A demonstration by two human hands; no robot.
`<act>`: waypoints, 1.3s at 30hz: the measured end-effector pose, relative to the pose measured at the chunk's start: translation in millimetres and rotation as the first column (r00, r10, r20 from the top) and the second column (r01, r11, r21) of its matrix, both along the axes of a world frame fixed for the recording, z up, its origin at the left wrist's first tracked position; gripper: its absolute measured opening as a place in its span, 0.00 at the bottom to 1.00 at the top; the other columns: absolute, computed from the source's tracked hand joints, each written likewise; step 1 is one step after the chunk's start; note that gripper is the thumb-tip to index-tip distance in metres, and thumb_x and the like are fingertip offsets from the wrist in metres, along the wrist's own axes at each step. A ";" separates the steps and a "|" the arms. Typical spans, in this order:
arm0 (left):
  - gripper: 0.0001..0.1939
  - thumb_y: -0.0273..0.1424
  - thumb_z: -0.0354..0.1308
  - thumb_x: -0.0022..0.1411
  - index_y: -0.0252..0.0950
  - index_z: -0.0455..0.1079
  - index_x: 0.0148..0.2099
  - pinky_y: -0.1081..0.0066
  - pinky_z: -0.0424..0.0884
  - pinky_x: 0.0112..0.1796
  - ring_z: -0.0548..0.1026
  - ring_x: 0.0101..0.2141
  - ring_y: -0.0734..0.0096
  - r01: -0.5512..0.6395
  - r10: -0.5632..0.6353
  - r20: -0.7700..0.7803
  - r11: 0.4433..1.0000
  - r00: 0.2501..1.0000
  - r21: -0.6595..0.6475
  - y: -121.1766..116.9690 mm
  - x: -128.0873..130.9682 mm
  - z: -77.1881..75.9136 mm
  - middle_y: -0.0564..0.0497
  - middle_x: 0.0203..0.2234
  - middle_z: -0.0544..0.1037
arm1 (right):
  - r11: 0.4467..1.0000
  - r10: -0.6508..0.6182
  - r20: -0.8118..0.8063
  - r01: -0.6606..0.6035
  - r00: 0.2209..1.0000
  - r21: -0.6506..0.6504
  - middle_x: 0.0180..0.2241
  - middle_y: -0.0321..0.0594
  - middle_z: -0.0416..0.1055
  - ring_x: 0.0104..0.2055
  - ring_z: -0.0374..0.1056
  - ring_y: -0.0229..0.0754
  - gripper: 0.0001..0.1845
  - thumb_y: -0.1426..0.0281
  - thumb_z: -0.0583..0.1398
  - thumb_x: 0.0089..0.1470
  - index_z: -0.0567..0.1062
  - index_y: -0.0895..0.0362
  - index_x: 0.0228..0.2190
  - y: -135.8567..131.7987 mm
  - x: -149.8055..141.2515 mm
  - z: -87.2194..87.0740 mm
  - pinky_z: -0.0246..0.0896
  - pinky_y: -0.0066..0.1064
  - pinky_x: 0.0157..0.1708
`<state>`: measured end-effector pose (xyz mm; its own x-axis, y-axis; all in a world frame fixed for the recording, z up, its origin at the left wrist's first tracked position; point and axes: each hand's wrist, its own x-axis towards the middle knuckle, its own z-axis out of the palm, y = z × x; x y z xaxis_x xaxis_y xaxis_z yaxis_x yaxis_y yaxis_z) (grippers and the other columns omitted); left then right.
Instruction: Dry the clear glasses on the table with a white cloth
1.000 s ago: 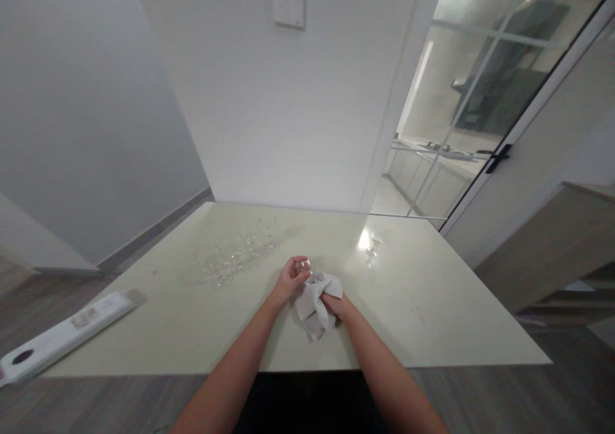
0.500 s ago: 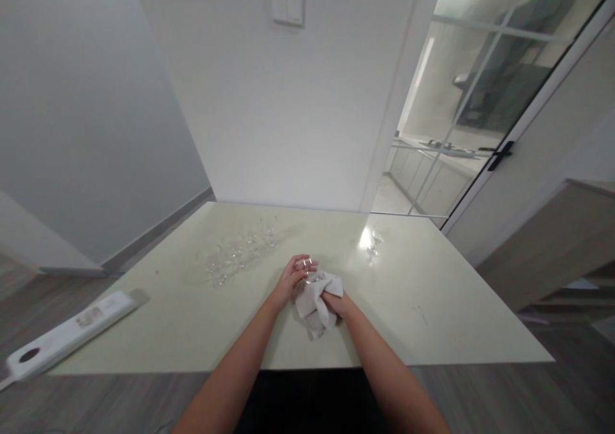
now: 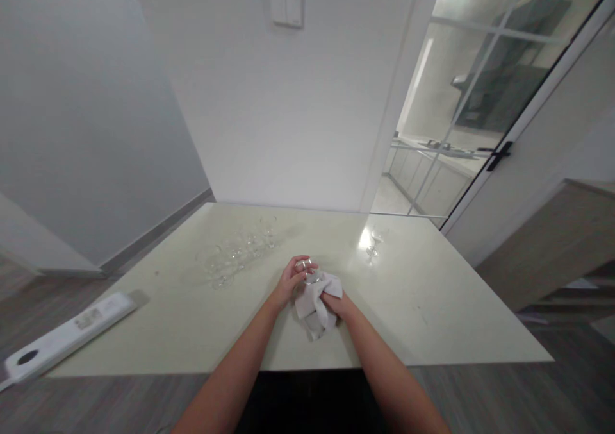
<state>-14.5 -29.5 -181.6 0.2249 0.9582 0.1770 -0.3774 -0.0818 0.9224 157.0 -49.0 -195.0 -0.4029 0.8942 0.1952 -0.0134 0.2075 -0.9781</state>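
Near the middle of the table, my left hand [image 3: 293, 280] has its fingers wrapped around a clear stemmed glass [image 3: 310, 276], which is partly hidden by fingers and cloth. My right hand [image 3: 335, 304] is closed on a white cloth [image 3: 317, 302] that lies bunched against the glass. Several clear stemmed glasses [image 3: 234, 254] stand in a slanting row on the left of the table. A single stemmed glass [image 3: 373, 245] stands apart on the right, beside a bright reflection.
The pale table [image 3: 432, 312] reaches to a white wall panel at the back. A long white power strip [image 3: 72, 338] rests across the table's left front edge. To the right is a glazed door with a black handle [image 3: 500, 156].
Both hands stay in nearly the same place with the glass and the cloth. My left fingers have shifted slightly on the glass.
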 end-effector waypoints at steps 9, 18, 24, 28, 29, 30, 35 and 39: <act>0.29 0.40 0.70 0.45 0.36 0.67 0.48 0.72 0.66 0.36 0.73 0.33 0.71 -0.126 0.126 -0.068 0.992 0.990 0.005 -6.5 4.5 12.7 0.50 0.34 0.75 | 1.000 0.014 0.001 -0.014 1.000 0.000 0.45 0.40 0.76 0.50 0.69 0.48 0.19 0.60 0.60 0.49 0.75 0.53 0.42 0.8 0.1 -1.9 0.59 0.44 0.57; 0.26 0.38 0.66 0.51 0.36 0.65 0.50 0.70 0.65 0.37 0.74 0.36 0.67 -0.092 0.092 -0.066 0.996 0.994 -0.003 -8.2 3.9 16.2 0.44 0.40 0.78 | 1.000 -0.018 0.008 0.018 1.000 -0.014 0.45 0.40 0.76 0.51 0.69 0.48 0.18 0.62 0.60 0.49 0.75 0.53 0.43 1.0 1.6 -5.7 0.57 0.45 0.58; 0.28 0.40 0.69 0.47 0.36 0.67 0.48 0.71 0.65 0.36 0.73 0.34 0.68 -0.118 0.119 -0.071 0.993 0.990 0.025 -5.4 4.2 11.8 0.47 0.37 0.76 | 0.999 -0.017 0.012 0.017 1.000 -0.035 0.43 0.40 0.77 0.49 0.70 0.49 0.17 0.61 0.60 0.48 0.77 0.53 0.40 0.1 0.5 -3.4 0.58 0.45 0.57; 0.28 0.39 0.69 0.46 0.36 0.67 0.47 0.72 0.65 0.35 0.72 0.31 0.71 -0.136 0.137 -0.084 0.991 0.987 0.015 -1.3 3.2 5.7 0.51 0.32 0.74 | 1.000 -0.005 0.002 0.005 1.000 -0.029 0.45 0.39 0.76 0.50 0.69 0.48 0.18 0.60 0.60 0.49 0.76 0.52 0.42 -4.5 -0.6 9.1 0.56 0.45 0.58; 0.27 0.39 0.69 0.46 0.36 0.67 0.47 0.72 0.65 0.35 0.72 0.31 0.71 -0.138 0.139 -0.086 0.990 0.987 0.011 -0.8 3.1 4.9 0.51 0.32 0.74 | 1.000 -0.003 0.001 0.003 1.000 -0.029 0.46 0.39 0.75 0.50 0.69 0.48 0.18 0.60 0.60 0.49 0.76 0.52 0.42 -5.8 -0.9 12.6 0.56 0.46 0.58; 0.27 0.39 0.69 0.46 0.36 0.67 0.47 0.72 0.65 0.35 0.72 0.31 0.71 -0.141 0.141 -0.088 0.990 0.986 0.010 -0.6 3.1 4.4 0.52 0.32 0.74 | 1.000 -0.002 0.000 0.002 1.000 -0.029 0.46 0.39 0.75 0.50 0.69 0.48 0.18 0.60 0.60 0.49 0.76 0.52 0.42 -7.0 -1.1 15.7 0.56 0.46 0.59; 0.26 0.39 0.69 0.47 0.36 0.67 0.47 0.73 0.65 0.34 0.72 0.31 0.71 -0.154 0.155 -0.093 0.988 0.983 0.018 -3.2 4.1 7.6 0.51 0.32 0.74 | 1.000 -0.003 -0.004 0.003 1.000 -0.026 0.44 0.40 0.76 0.48 0.70 0.48 0.16 0.60 0.60 0.49 0.77 0.53 0.39 -7.5 -1.2 18.5 0.56 0.45 0.58; 0.26 0.39 0.68 0.48 0.36 0.67 0.48 0.73 0.65 0.35 0.72 0.32 0.71 -0.146 0.146 -0.101 0.989 0.984 0.008 -6.2 4.3 12.9 0.50 0.33 0.75 | 1.000 0.001 0.010 -0.001 1.000 0.001 0.45 0.39 0.76 0.50 0.69 0.48 0.17 0.60 0.60 0.50 0.77 0.52 0.41 -3.3 -0.5 10.8 0.56 0.45 0.58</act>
<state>-10.2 -35.7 -168.8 0.0995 0.9819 0.1613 -0.2657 -0.1300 0.9552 156.5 -52.4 -184.2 -0.4060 0.8935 0.1919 -0.0034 0.2086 -0.9780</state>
